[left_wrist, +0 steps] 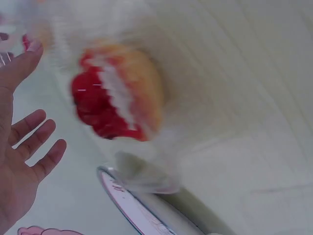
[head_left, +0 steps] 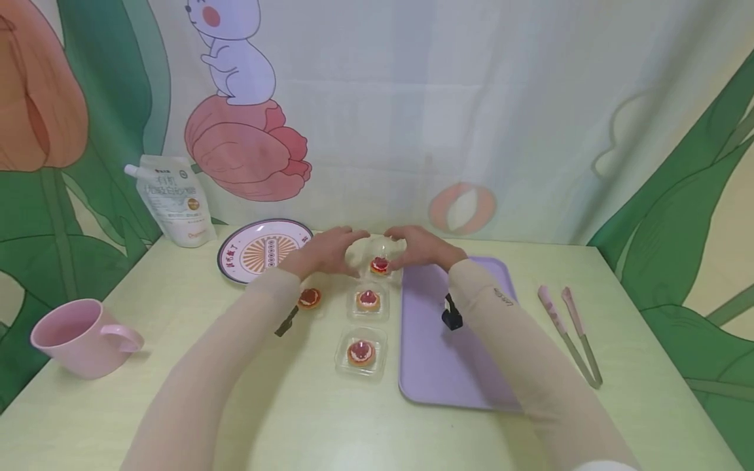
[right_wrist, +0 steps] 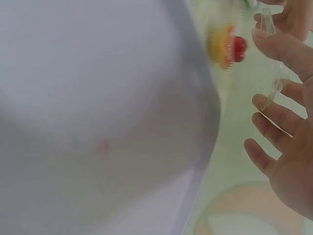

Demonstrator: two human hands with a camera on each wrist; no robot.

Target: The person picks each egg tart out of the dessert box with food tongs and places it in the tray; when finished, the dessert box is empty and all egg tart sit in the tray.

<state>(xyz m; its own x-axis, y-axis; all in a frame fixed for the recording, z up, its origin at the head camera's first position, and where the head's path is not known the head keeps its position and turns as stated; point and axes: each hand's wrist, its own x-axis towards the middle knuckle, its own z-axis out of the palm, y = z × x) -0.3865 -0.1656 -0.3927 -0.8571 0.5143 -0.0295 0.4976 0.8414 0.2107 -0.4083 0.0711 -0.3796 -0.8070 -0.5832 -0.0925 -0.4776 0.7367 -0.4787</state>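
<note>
Above the farthest tart (head_left: 379, 265), in its clear tray, a clear plastic lid (right_wrist: 272, 58) is held between both hands. My right hand (head_left: 421, 247) pinches the lid's right side with thumb and index finger, the other fingers spread. From the left, my left hand (head_left: 330, 250) grips the opposite edge with its fingertips, its lower fingers loosely apart in the left wrist view. Nearer to me, a second boxed tart (head_left: 368, 301) and a third boxed tart (head_left: 361, 354) line up. Another tart (left_wrist: 117, 93) sits in clear plastic below my left wrist, blurred there.
A purple tray (head_left: 436, 366) lies right of the tarts, under my right forearm. Farther right are pink-handled tongs (head_left: 571, 333). A patterned plate (head_left: 265, 252) leans at the back left, with a white pouch (head_left: 177, 203) beyond. A pink mug (head_left: 82, 340) stands at far left.
</note>
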